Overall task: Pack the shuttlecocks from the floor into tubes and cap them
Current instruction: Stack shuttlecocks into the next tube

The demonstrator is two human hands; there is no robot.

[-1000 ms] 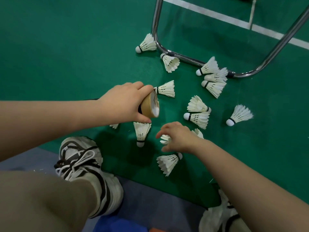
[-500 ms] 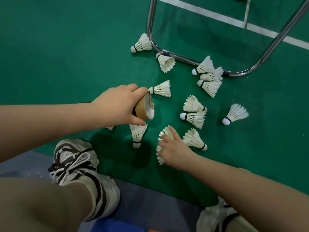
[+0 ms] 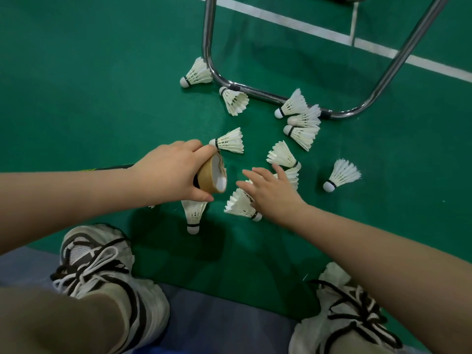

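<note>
My left hand point(image 3: 171, 172) grips a brown cardboard tube point(image 3: 208, 178) whose open mouth points right, with white feathers showing inside it. My right hand point(image 3: 270, 192) hovers just right of that mouth, fingers straight and spread, holding nothing. Under it a shuttlecock point(image 3: 238, 204) lies on the green floor, and another shuttlecock point(image 3: 291, 175) is partly hidden behind the fingers. Several more lie around: one below the tube point(image 3: 195, 215), one above it point(image 3: 228, 141), one at the right point(image 3: 342, 175), and a cluster point(image 3: 302, 123) by the metal frame.
A chrome tube frame point(image 3: 255, 93) curves across the floor behind the shuttlecocks, two of which touch it. White court lines point(image 3: 293, 23) run at the back. My two white shoes point(image 3: 102, 264) point(image 3: 344, 315) stand at the green mat's near edge.
My right hand, which held a shuttlecock from the floor, has risen to the tube mouth and opened. That shuttlecock is no longer in the hand. The left hand still holds the tube.
</note>
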